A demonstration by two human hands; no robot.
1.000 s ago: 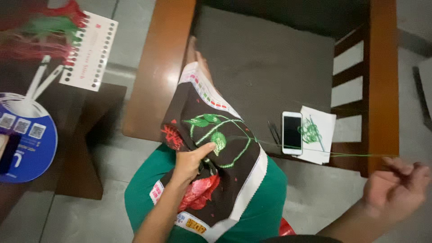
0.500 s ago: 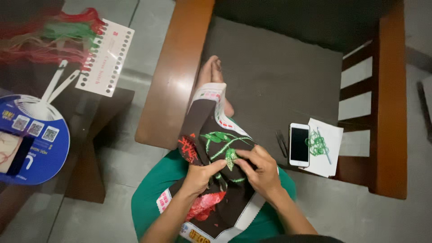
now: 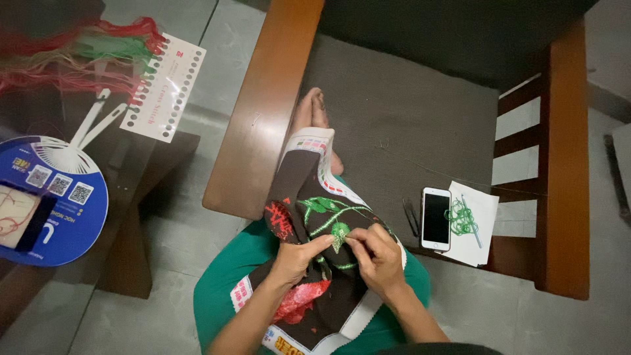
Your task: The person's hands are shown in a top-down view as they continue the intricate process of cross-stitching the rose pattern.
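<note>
A dark embroidery cloth (image 3: pixel 309 197) with green leaves and red flowers lies over my lap on green trousers. My left hand (image 3: pixel 297 258) pinches the cloth from the left beside a green stitched leaf (image 3: pixel 340 231). My right hand (image 3: pixel 378 256) meets it from the right, fingertips closed at the same leaf; a needle between them is too small to make out. A thin green thread (image 3: pixel 420 167) trails across the seat cushion toward the right.
On the grey seat cushion (image 3: pixel 394 98) lie a white phone (image 3: pixel 436 218), a small dark tool (image 3: pixel 410 216) and a paper with green thread (image 3: pixel 468 220). The wooden chair frame (image 3: pixel 263 112) surrounds me. Left, a glass table holds a blue round fan (image 3: pixel 49 197) and a thread card (image 3: pixel 164 85) with red and green skeins.
One second ago my right hand was stretched far right pulling the green thread taut. It has come back to the cloth and now works beside my left hand at the leaf.
</note>
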